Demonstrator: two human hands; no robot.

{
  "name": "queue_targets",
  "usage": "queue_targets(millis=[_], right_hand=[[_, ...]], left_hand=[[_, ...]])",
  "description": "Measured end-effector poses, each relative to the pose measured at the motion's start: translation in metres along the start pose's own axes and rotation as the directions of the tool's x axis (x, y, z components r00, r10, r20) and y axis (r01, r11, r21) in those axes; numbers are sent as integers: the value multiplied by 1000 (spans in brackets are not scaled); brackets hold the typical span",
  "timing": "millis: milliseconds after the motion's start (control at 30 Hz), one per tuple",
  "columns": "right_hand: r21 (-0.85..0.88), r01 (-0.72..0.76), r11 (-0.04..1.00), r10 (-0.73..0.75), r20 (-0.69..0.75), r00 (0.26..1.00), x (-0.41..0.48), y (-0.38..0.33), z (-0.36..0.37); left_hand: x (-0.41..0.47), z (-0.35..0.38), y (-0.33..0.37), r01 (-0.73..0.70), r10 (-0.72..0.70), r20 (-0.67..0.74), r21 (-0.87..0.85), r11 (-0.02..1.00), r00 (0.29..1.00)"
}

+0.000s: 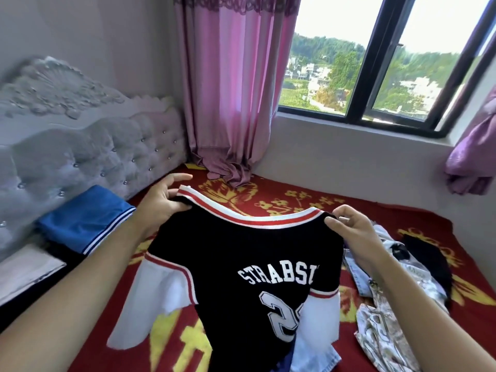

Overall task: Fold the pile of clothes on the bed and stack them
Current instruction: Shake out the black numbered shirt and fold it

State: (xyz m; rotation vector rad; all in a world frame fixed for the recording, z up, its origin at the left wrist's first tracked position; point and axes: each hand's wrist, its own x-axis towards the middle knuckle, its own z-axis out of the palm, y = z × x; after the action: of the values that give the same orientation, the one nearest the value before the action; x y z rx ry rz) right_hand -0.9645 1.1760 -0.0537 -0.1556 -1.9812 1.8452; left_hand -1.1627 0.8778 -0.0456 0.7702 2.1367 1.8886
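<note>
Your black jersey (241,264) hangs spread at centre, held up by its red-white collar, white sleeves drooping. Unfolded pile (389,318) lies on the bed (349,200) at 4 o'clock, folded blue garment (86,216) at 9.

Bare left grip (161,204), right grip (354,229), forearms (88,277)
</note>
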Motion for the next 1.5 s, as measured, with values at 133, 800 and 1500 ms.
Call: queue_targets(millis=[133, 800, 1500], right_hand=[[-97, -2, 995, 7, 47, 999, 6, 7, 6], [-773, 384, 505, -31, 428, 903, -7, 44, 129], [-790, 465, 399, -214, 413, 885, 17, 49, 128]], left_hand=[[7, -10, 40, -114, 114, 0, -12, 993, 993], [14, -2, 108, -236, 151, 273, 309, 921, 950], [-4, -47, 122, -183, 74, 488, 179, 967, 869]])
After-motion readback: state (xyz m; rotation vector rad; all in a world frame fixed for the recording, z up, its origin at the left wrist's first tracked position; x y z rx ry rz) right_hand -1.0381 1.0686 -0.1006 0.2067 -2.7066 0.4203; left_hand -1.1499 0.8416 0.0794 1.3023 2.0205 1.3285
